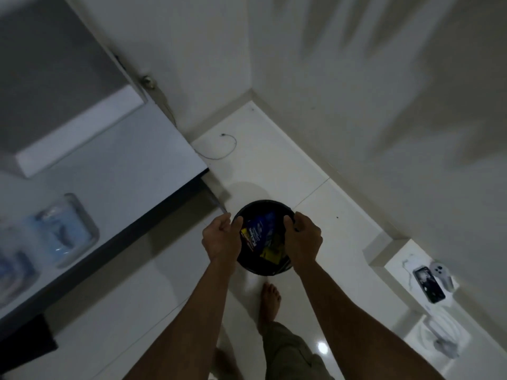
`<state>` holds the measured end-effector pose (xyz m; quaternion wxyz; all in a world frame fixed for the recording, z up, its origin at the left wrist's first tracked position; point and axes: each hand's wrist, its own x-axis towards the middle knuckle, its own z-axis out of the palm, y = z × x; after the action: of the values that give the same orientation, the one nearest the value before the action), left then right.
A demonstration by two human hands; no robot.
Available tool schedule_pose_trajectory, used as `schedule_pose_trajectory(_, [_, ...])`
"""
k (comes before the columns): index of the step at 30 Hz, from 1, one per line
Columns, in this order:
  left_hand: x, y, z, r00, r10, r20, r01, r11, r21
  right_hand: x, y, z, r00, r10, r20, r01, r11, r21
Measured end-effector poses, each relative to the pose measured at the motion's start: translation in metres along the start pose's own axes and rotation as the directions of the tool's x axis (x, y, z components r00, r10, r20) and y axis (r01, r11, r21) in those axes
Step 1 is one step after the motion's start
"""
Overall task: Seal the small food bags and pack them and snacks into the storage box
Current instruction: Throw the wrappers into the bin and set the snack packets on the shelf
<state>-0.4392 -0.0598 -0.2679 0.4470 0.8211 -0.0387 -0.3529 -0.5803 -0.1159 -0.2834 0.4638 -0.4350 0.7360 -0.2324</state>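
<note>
Both bare forearms reach forward and down from the bottom of the view, nearly parallel. The left hand (222, 239) closes its grip on the left rim of a round black container (263, 207), thumb hooked inside. The right hand (303, 239) grips the right rim likewise, fingers curled outside. One bare foot (270, 300) stands below.

Floor (274, 174): white tile, glossy, with a bright lamp glare near the foot. Walls (356, 78): matt white, smooth. Box (262, 208): round, dark, looked like plastic, slight sheen on rim. Snack packets (260, 229) inside: shiny printed foil or film. Table (123, 160): smooth pale top, dark edge. Tubs (65, 229) on it: clear plastic. Doorknob (146, 80): metal.
</note>
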Motion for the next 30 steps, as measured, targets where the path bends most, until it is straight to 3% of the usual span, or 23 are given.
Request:
schedule_pose_trajectory(4, [-0.023, 0.013, -0.047, 0.999, 0.044, 0.021, -0.043, 0.998, -0.039, -0.031, -0.024, -0.002, 0.993, -0.094, 0.068, 0.099, 0.993, -0.063])
schedule_pose_trajectory(10, [-0.046, 0.009, -0.152, 0.999, 0.043, 0.015, -0.041, 0.99, -0.138, -0.103, -0.051, 0.025, 0.961, -0.132, 0.241, 0.133, 0.991, 0.013])
schedule_pose_trajectory(14, [-0.065, -0.002, -0.236, 0.991, 0.112, -0.077, -0.126, 0.968, -0.216, -0.173, -0.072, 0.058, 0.905, -0.226, 0.361, 0.217, 0.974, 0.066])
schedule_pose_trajectory(20, [-0.084, -0.029, -0.368, 0.972, 0.155, -0.179, -0.202, 0.935, -0.291, -0.278, -0.097, 0.111, 0.757, -0.384, 0.529, 0.386, 0.916, 0.112])
schedule_pose_trajectory(30, [-0.093, -0.078, -0.542, 0.928, 0.078, -0.364, -0.231, 0.888, -0.399, -0.411, -0.142, 0.18, 0.47, -0.392, 0.791, 0.49, 0.861, 0.136])
